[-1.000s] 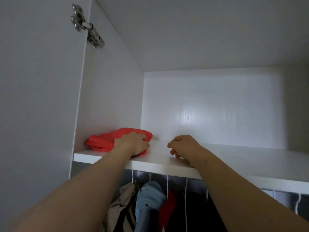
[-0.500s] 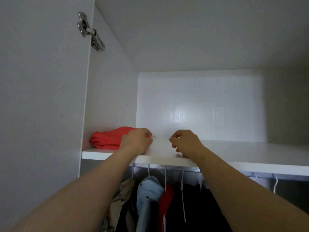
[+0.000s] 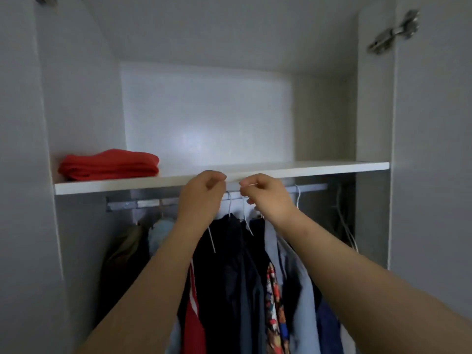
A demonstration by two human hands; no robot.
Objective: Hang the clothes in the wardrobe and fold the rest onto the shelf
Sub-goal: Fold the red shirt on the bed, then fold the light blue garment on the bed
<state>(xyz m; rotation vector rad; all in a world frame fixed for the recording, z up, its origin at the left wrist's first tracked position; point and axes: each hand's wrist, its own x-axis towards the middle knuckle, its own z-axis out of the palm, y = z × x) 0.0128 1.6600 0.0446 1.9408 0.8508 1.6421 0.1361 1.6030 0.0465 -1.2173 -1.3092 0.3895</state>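
A white wardrobe point(image 3: 204, 111) stands open before a person who reaches in with both bare arms, its right-hand door point(image 3: 434, 149) swung out well to the right of the right hand point(image 3: 269, 196). Below both hands hangs a packed row of hanging clothes point(image 3: 229, 264): mostly dark garments directly beneath the wrists, a red piece with white stripes under the left forearm, a bright patterned one and pale blue shirts under the right forearm, and khaki and light blue items further off to the left of the left hand point(image 3: 203, 194). The white shelf point(image 3: 306, 167) runs across just behind the knuckles, its front edge level with the fingertips. A metal rail point(image 3: 143, 203) passes directly behind the hands, under the shelf. The hands are raised side by side, close together but not touching, each with its fingers curled in; blur hides whether either one pinches anything. A folded red garment point(image 3: 109, 164) lies on the shelf up and to the left of the left hand, well apart from it, against the wardrobe's left wall. Thin white hangers point(image 3: 297, 195) hook over the rail beside the right hand. A metal hinge point(image 3: 393, 31) sits high above and to the right of it
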